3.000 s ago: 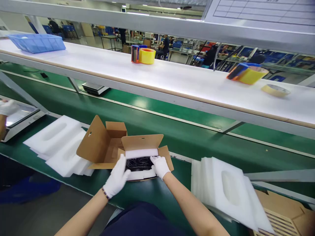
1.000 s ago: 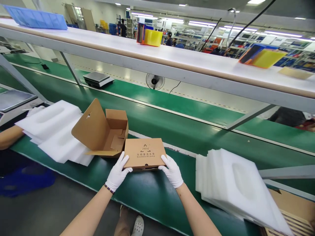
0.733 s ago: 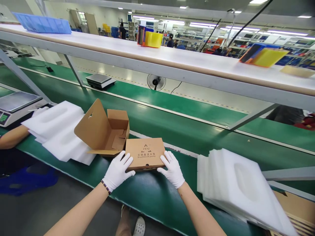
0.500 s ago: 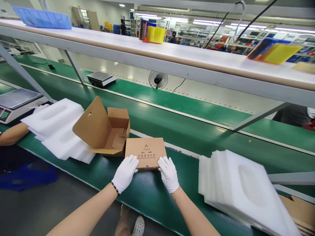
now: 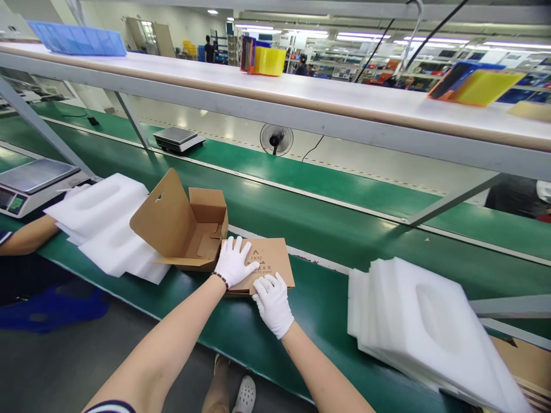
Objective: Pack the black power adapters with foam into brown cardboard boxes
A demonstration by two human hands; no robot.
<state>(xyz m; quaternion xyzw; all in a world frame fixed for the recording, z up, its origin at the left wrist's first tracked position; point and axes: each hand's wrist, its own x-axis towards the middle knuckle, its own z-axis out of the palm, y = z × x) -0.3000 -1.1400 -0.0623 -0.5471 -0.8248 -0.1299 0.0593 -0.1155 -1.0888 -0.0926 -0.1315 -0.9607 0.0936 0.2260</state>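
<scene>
We look across a bright workshop, over a long white shelf (image 5: 172, 73) that runs above a green bench (image 5: 318, 350). On the near part of the bench, just right of an open carton (image 5: 166, 223), lies a flat brown box (image 5: 278, 255) with its lid down.

Our left hand (image 5: 235, 264), in a white glove with a beaded bracelet (image 5: 220, 279) at the wrist, lies spread wide, palm down, on the left part of the lid. Our right hand (image 5: 273, 304), also gloved, reaches in from the near right with fingers bent at the lid's near edge; we cannot tell whether it grips anything.

On the lid we read "ZKSJ" and, lower, "DC pump"; our left hand covers part of the lettering, including a line of Chinese characters.

To the left, white foam sheets (image 5: 101, 201) reach up to the open carton, and a co-worker's arm (image 5: 34, 234) extends toward them, near a scale (image 5: 34, 178). To the right leans a stack of foam pieces (image 5: 413, 321). Farther back we see a second scale (image 5: 176, 136) and a fan (image 5: 275, 139); the shelf carries a blue basket (image 5: 80, 40) and a yellow roll (image 5: 270, 61).
</scene>
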